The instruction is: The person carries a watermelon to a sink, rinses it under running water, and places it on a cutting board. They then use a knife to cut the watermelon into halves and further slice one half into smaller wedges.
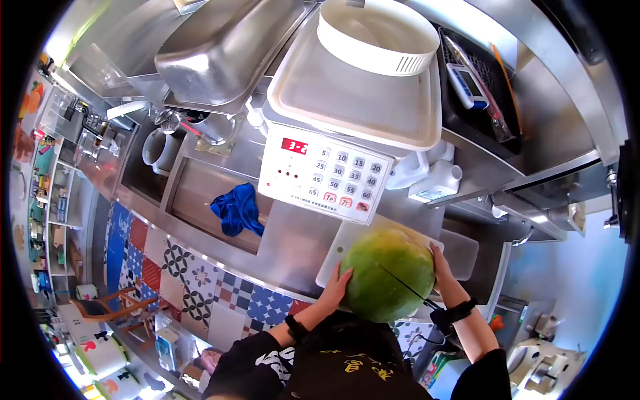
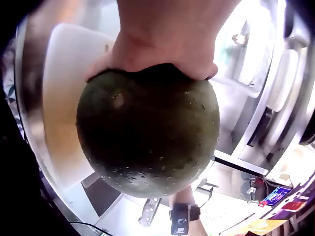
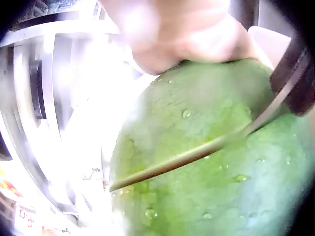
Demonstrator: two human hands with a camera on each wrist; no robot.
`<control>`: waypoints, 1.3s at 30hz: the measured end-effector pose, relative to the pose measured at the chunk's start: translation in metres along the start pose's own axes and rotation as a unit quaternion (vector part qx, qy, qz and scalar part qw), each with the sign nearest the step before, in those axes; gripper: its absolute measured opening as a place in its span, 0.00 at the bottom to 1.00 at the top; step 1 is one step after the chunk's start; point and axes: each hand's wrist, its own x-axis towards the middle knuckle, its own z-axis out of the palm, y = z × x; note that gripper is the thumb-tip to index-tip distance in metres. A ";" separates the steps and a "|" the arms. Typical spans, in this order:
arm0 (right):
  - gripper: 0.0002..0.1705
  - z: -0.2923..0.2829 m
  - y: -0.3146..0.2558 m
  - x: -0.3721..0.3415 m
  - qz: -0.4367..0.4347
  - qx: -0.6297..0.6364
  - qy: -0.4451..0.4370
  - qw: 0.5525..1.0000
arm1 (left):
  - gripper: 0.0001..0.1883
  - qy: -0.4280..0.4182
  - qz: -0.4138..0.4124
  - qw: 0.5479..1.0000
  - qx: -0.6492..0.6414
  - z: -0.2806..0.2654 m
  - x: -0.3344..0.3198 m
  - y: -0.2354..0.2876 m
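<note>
A large green melon [image 1: 387,275] lies over a pale cutting board [image 1: 333,259] at the person's front. The left hand [image 1: 335,288] grips its left side, and the right hand [image 1: 443,268] holds its right side. Across the top runs a thin blade [image 1: 405,283], seen edge-on; its depth in the rind cannot be told. Water drops dot the melon [image 3: 206,182] around that blade [image 3: 172,164] in the right wrist view. From the left wrist, a riveted knife handle [image 2: 148,212] shows beyond the dark melon [image 2: 147,132], with the left hand [image 2: 162,39] spread over the near side.
Behind the melon stands a white keypad machine [image 1: 323,175] with a red display, below a large tray [image 1: 360,110] bearing a round white ring [image 1: 380,57]. A blue cloth [image 1: 239,209] lies left. White bottles [image 1: 437,181] and a black crate [image 1: 477,127] stand right.
</note>
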 end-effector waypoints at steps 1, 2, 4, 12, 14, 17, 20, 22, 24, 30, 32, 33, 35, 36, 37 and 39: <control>0.33 -0.010 -0.003 0.008 -0.009 -0.023 0.023 0.999 | 0.31 -0.023 -0.012 0.999 -0.033 0.008 0.005 -0.001; 0.34 -0.021 -0.001 0.022 -0.013 -0.043 0.045 0.998 | 0.31 -0.014 0.028 0.999 0.035 0.016 0.006 0.003; 0.35 -0.025 -0.004 0.017 -0.025 -0.112 0.071 0.991 | 0.31 0.004 0.095 0.979 0.180 0.032 0.003 0.011; 0.41 -0.087 -0.001 -0.020 -0.140 -0.386 -0.091 0.907 | 0.40 0.107 0.386 0.648 0.648 0.138 -0.048 0.037; 0.45 -0.104 -0.008 -0.057 -0.129 -0.564 -0.097 0.810 | 0.41 0.145 0.383 0.634 0.656 0.147 -0.047 0.025; 0.41 -0.140 0.029 -0.066 -0.120 -0.623 -0.190 0.749 | 0.40 0.187 0.387 0.592 0.682 0.165 -0.049 0.011; 0.23 -0.148 0.052 -0.067 -0.233 -0.625 -0.104 0.738 | 0.38 0.208 0.392 0.562 0.698 0.186 -0.046 0.006; 0.21 -0.151 0.055 -0.075 -0.261 -0.632 -0.094 0.724 | 0.38 0.214 0.393 0.549 0.706 0.191 -0.044 0.002; 0.22 -0.152 0.035 -0.098 -0.261 -0.634 -0.108 0.720 | 0.37 0.224 0.402 0.535 0.709 0.195 -0.038 0.004; 0.28 -0.185 0.014 -0.145 -0.223 -0.670 -0.111 0.699 | 0.36 0.237 0.412 0.529 0.703 0.206 -0.044 -0.010; 0.31 -0.203 0.021 -0.143 -0.190 -0.665 -0.109 0.714 | 0.36 0.239 0.417 0.534 0.696 0.199 -0.041 -0.008; 0.31 -0.207 0.022 -0.144 -0.169 -0.674 -0.103 0.712 | 0.36 0.237 0.410 0.546 0.691 0.192 -0.039 -0.005; 0.31 -0.205 0.019 -0.147 -0.130 -0.690 -0.090 0.707 | 0.36 0.235 0.400 0.570 0.678 0.176 -0.032 0.006; 0.29 -0.195 0.016 -0.148 -0.095 -0.684 -0.073 0.720 | 0.36 0.222 0.393 0.578 0.680 0.165 -0.028 0.010; 0.27 -0.193 0.021 -0.143 -0.101 -0.682 -0.063 0.722 | 0.36 0.216 0.407 0.593 0.661 0.159 -0.028 0.015; 0.23 -0.185 0.040 -0.110 -0.116 -0.680 -0.048 0.722 | 0.37 0.208 0.430 0.620 0.623 0.146 -0.027 0.025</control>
